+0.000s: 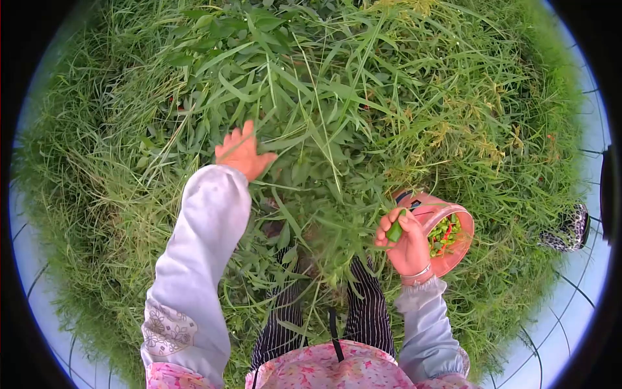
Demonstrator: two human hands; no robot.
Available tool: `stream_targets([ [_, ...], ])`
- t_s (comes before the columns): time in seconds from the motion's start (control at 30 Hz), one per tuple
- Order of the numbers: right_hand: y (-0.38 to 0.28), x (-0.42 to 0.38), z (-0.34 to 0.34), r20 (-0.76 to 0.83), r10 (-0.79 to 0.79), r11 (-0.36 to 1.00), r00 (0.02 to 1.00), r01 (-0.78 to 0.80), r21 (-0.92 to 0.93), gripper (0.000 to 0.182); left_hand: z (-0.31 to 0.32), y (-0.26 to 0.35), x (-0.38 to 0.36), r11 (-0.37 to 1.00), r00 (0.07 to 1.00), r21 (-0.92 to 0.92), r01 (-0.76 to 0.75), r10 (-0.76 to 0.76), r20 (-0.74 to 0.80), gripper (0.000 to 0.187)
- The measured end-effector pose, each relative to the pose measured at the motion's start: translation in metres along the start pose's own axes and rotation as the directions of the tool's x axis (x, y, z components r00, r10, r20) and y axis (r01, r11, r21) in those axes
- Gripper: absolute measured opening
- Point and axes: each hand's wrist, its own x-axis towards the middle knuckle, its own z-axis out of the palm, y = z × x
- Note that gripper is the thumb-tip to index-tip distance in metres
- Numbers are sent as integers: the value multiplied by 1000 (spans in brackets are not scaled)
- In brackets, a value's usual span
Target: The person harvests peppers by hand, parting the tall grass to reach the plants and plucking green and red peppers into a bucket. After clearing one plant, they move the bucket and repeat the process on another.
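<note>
My left hand [243,153] reaches into the tall grass and leafy plants [301,165], its fingers spread and the thumb held apart; nothing shows in it. Between the curled fingers and thumb of my right hand [412,251] is a green chili pepper [394,231]. Right beside that hand, partly behind it, a pinkish-red bucket [468,228] leans on its side in the grass. Inside lie several green chili peppers and a few red ones [447,237]. Part of the bucket's rim is hidden by my right hand.
Dense grass and weeds [466,123] surround me, with leafy plants in front. Small red spots [179,107] show among the leaves at the left. A leopard-print object [565,228] sits at the far right edge. My legs in striped trousers [283,301] stand among the plants.
</note>
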Motion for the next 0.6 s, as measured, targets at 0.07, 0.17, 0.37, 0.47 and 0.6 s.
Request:
stream_targets([
  [0.07, -8, 15, 29, 87, -2, 998, 996, 8, -65, 14, 45, -40, -9, 882, 873, -417, 220, 12, 487, 71],
  [0.17, -12, 49, 78, 225, -29, 947, 974, 98, -304, 20, 85, -14, -57, 916, 843, -375, 143, 85, 531, 63],
  [0.37, 55, 152, 125, 331, 115, 141, 937, 315, -939, 35, 89, 102, -97, 906, 782, -403, 130, 156, 603, 44],
  [0.47, 73, 184, 111, 87, 305, -458, 948, 226, -860, 46, 69, 115, -95, 860, 769, -508, 47, 293, 567, 50],
  [0.6, 54, 207, 51, -83, 226, -534, 971, 52, -844, 61, 71, 116, -96, 771, 800, -629, 100, 314, 512, 59],
])
